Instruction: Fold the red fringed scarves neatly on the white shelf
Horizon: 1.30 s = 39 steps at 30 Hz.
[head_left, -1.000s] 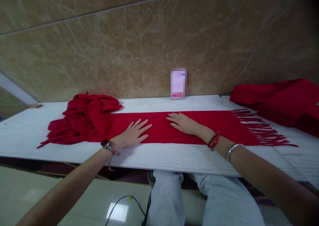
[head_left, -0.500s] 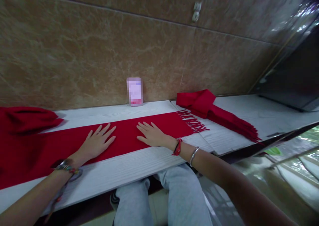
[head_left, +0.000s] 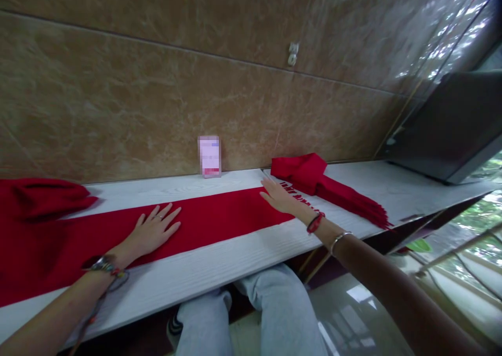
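Observation:
A long red scarf [head_left: 219, 217] lies flat along a white wooden tabletop [head_left: 219, 259]. My left hand [head_left: 152, 230] rests palm down on the scarf's middle with fingers spread. Farther right, my right hand [head_left: 280, 198] lies flat and open over the scarf's fringed end, covering most of the fringe. The scarf's other end sits bunched in a red heap [head_left: 37, 199] at the far left.
A second red scarf [head_left: 325, 183], folded, lies on the table just right of my right hand. A small pink-and-white card [head_left: 209, 156] leans on the brown tiled wall. A dark slab [head_left: 443, 136] rests at the far right. My grey-trousered knees sit under the table edge.
My right hand has slid right along the scarf to its fringed end. The left hand stayed flat in place. The view has swung to the right.

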### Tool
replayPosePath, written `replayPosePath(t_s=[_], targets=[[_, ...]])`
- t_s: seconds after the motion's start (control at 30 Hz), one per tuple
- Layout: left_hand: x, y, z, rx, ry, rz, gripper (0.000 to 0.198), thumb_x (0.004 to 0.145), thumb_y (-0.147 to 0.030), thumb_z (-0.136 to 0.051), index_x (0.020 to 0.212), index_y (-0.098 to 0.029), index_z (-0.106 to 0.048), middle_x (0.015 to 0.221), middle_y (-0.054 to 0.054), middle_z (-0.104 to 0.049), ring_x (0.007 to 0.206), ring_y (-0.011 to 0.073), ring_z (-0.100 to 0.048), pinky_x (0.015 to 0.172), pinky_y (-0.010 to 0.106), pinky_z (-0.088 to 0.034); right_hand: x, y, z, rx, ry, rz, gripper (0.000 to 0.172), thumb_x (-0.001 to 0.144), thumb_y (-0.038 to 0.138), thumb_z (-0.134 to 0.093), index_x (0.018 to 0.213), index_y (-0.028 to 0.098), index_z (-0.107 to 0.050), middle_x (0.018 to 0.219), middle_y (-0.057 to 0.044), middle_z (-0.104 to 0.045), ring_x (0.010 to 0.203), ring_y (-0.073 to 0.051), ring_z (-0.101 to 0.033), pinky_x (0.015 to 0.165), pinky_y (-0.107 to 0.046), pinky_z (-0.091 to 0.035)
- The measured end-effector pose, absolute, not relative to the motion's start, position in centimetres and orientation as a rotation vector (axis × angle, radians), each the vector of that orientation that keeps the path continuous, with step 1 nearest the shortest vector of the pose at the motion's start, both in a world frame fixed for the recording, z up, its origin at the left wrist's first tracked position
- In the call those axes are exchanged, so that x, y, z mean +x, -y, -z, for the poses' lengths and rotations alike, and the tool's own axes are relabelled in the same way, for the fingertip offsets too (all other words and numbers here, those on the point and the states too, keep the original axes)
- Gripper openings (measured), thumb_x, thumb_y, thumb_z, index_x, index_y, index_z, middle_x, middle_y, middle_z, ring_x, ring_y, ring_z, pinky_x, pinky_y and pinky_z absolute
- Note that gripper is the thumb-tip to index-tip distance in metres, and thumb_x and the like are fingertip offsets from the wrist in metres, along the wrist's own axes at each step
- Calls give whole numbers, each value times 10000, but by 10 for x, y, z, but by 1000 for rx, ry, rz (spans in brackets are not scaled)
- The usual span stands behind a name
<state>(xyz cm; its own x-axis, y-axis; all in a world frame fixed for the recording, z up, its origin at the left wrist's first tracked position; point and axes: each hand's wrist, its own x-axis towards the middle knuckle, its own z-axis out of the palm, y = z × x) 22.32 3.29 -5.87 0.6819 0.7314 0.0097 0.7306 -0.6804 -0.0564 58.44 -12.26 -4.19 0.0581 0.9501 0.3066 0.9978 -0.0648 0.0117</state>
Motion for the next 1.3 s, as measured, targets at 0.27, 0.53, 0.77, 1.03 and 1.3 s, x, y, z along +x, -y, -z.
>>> replayPosePath(t_s=[0.27,0.53,0.77,1.03,1.3], targets=[[258,-40,47,-2845,1116,148,511,920,-443,-240,1380,-244,-333,1472,105,-214,1335,307,-211,991,545,-272,462,51,50,-1768,2252,3,577,915,433,-313,1365,72,-326,1434,-177,-296,1332,-271,-232,1046,-489,-262],[255,-42,60,-2871,1093,110,498,927,-417,-241,1390,-247,-311,1459,83,-265,1325,290,-244,1019,514,-246,549,93,70,-2074,2131,145,466,930,337,-272,1355,172,-369,1415,-126,-355,1299,-249,-316,1024,-508,-276],[264,-22,36,-2937,644,397,378,916,-317,-355,1219,-166,-523,1309,94,-466,1186,253,-421,1000,405,-335,596,145,36,-1978,1955,291,382,866,259,-436,1219,138,-516,1250,-151,-545,1179,-257,-471,989,-491,-344],[329,50,13,-2989,-76,5,334,868,-290,-466,1186,-220,-539,1083,71,-603,944,198,-584,794,295,-460,577,194,17,-1713,2539,20,270,845,169,-484,1075,137,-622,1055,-104,-652,989,-198,-587,871,-333,-457],[381,82,6,-2898,204,-101,273,797,-129,-466,1048,-130,-574,942,116,-642,808,250,-630,625,335,-492,588,191,41,-1774,2472,157,428,766,-16,-414,1121,141,-596,1089,-106,-634,1024,-189,-568,887,-334,-459]])
